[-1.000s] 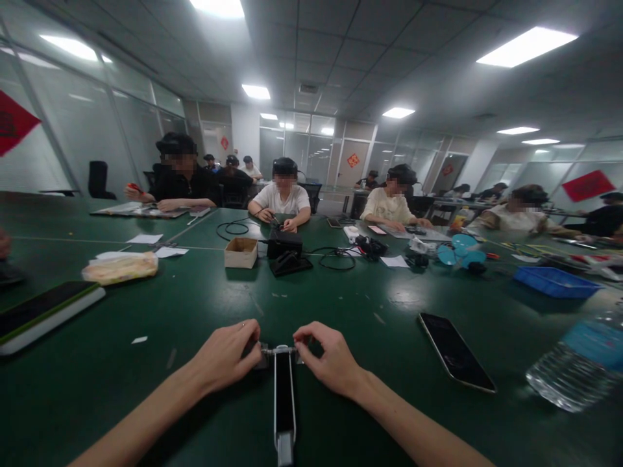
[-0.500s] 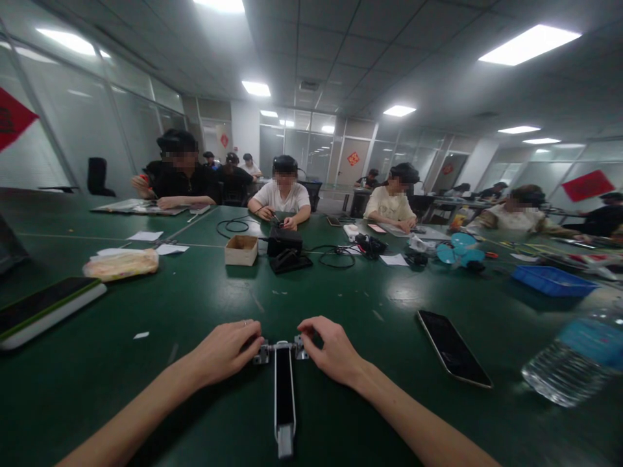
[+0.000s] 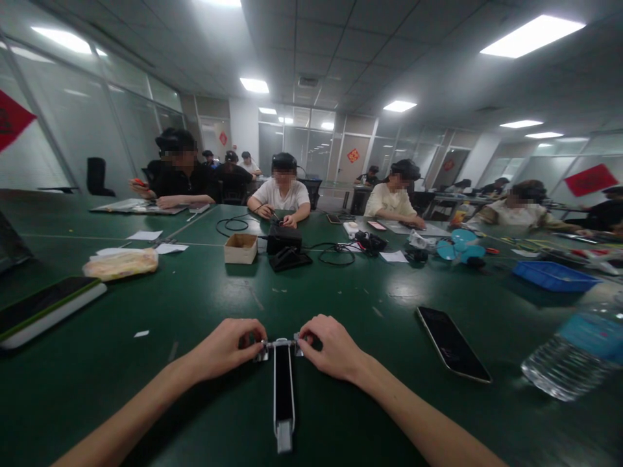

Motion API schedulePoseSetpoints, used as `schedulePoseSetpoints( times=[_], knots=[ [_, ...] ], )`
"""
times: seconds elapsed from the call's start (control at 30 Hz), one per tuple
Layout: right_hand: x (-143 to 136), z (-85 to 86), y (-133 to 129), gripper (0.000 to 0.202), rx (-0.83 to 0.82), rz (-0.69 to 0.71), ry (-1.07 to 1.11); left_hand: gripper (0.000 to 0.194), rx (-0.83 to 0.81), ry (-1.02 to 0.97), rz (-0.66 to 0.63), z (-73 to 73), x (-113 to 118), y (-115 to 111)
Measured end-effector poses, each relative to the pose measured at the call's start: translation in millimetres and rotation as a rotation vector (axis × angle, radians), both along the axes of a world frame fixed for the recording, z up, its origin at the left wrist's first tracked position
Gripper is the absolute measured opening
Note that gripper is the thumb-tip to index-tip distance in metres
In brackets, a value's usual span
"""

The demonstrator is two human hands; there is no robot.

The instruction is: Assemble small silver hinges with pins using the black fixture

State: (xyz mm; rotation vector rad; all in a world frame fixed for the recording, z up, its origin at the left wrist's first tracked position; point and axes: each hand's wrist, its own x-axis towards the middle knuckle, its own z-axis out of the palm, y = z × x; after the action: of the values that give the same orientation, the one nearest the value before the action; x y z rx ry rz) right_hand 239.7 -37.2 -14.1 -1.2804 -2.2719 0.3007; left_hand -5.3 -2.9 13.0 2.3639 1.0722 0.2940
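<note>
Left hand: okay so the left hand [image 3: 226, 349] is pinching the left bracket [image 3: 263, 354], thumb and fingertips together, contact partly hidden.
Bar: the bar [image 3: 283, 392] is lying flat on the table [image 3: 341, 421] between both hands, far end by the brackets. I'm guessing the step in hand is adjusting that far end, so the next move is calling for an even grip on both sides.
Right hand: the right hand [image 3: 333, 349] is pinching the right bracket [image 3: 298, 350], fingers curled, exact contact too small to tell.
Hardware: one bar and two brackets are showing, one per side.
Left side: one case [image 3: 53, 308] and one packet [image 3: 124, 266] are lying there.
Middle: one carton [image 3: 241, 253] is standing beyond the bar.
Right side: one phone [image 3: 452, 344], one blue tray [image 3: 555, 279] and one bottle [image 3: 569, 357] are sitting there.
</note>
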Motion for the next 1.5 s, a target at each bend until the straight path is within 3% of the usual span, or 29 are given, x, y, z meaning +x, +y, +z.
schedulePoseSetpoints(
  times=[0.27, 0.57, 0.77, 1.03, 1.27, 1.5],
  knots=[
    [-2.9, 2.6, -2.8, 0.009, -0.039, 0.01, -0.022, 0.023, 0.033, 0.007, 0.014, -5.6, -1.8, 2.0],
    [-6.2, -0.9, -2.4, 0.009, -0.054, -0.001, 0.005, 0.023, -0.04, 0.007, 0.057, -0.7, 1.9, -2.5],
    [-5.6, -3.1, -2.3, 0.008, -0.083, -0.014, 0.036, 0.022, -0.005, 0.024, 0.092, -1.4, 3.6, -4.0],
    [-4.0, -9.0, -0.1, 0.007, -0.174, -0.024, 0.161, 0.026, -0.08, 0.013, 0.121, -1.2, 5.6, -3.4],
    [-3.8, -10.5, 0.9, 0.005, -0.167, -0.021, 0.19, 0.028, -0.052, 0.032, 0.145, -6.1, 4.8, -3.8],
    [-5.5, -6.3, -2.0, 0.004, -0.202, -0.039, 0.17, 0.027, -0.13, 0.004, 0.147, -8.4, 3.9, -2.1]
  ],
)
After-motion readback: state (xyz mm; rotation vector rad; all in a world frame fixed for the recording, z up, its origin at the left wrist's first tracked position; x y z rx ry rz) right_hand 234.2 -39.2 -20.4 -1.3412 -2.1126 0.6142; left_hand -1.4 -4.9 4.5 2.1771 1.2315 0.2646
